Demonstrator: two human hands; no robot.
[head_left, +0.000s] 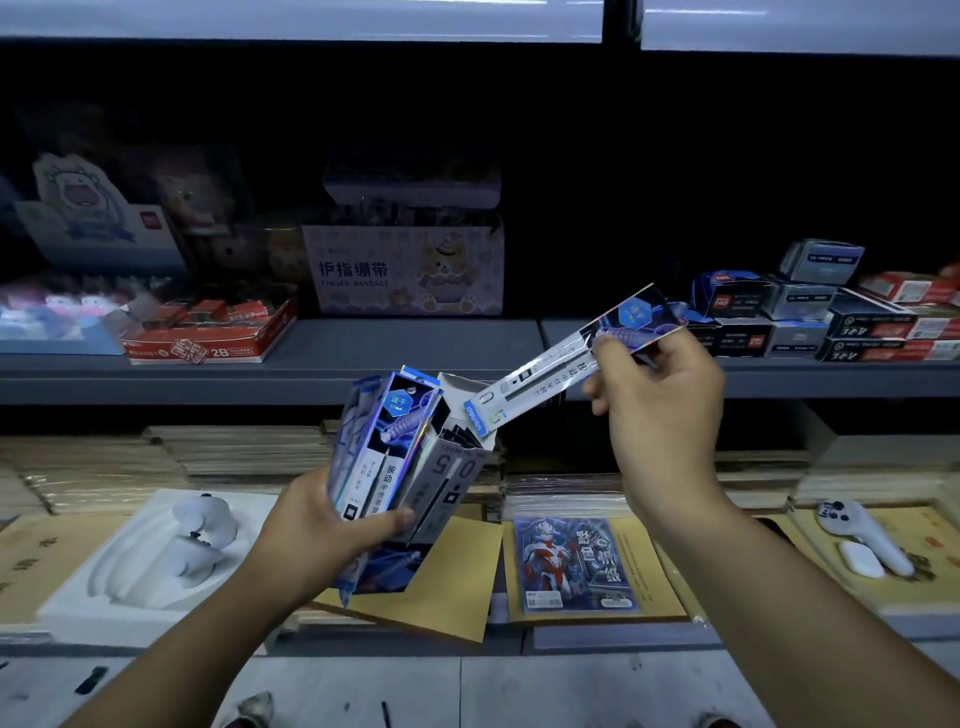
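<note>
Gripping the open pen box (451, 486) and a bundle of packs (378, 460) in our left hand (332, 525), we are pinching one pen pack (545, 376) with the fingers (605, 345) of our right hand (662, 400), its lower end sitting at the box's mouth.

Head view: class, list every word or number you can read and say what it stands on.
"护指绷带", "FINGER BANDAGE": bear box on the shelf.
"2B": red pencil box.
"0.5": open pen carton in the left hand.
"速干": front pen pack beside it.
Too blurred: angled pen pack in the right hand, card pack.
</note>
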